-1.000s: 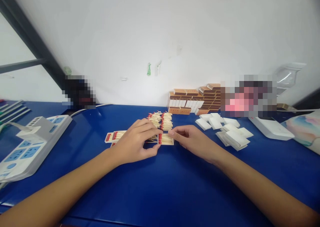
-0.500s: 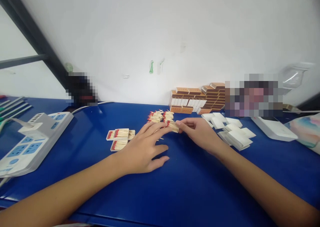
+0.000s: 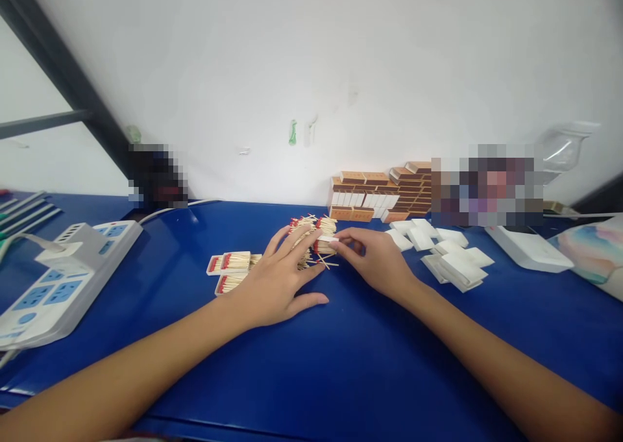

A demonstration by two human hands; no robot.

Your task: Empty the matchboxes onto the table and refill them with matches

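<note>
A heap of loose red-tipped matches [image 3: 311, 229] lies mid-table on the blue table [image 3: 341, 364]. My left hand [image 3: 280, 280] rests beside it with fingers spread, fingertips touching the matches. My right hand [image 3: 374, 260] pinches a small white tray of matches [image 3: 325, 244] at the heap's right edge. Three filled match trays [image 3: 233, 268] sit left of my left hand.
Empty white trays [image 3: 448, 254] are scattered to the right. Stacked brown matchboxes [image 3: 384, 195] stand against the wall. A white power strip [image 3: 53, 280] lies at the left, a white flat box [image 3: 528, 248] and a colourful bag [image 3: 596, 250] at the right.
My right hand carried the filled tray from in front of me back to the heap. My left hand let go, opened and now lies flat by the matches.
</note>
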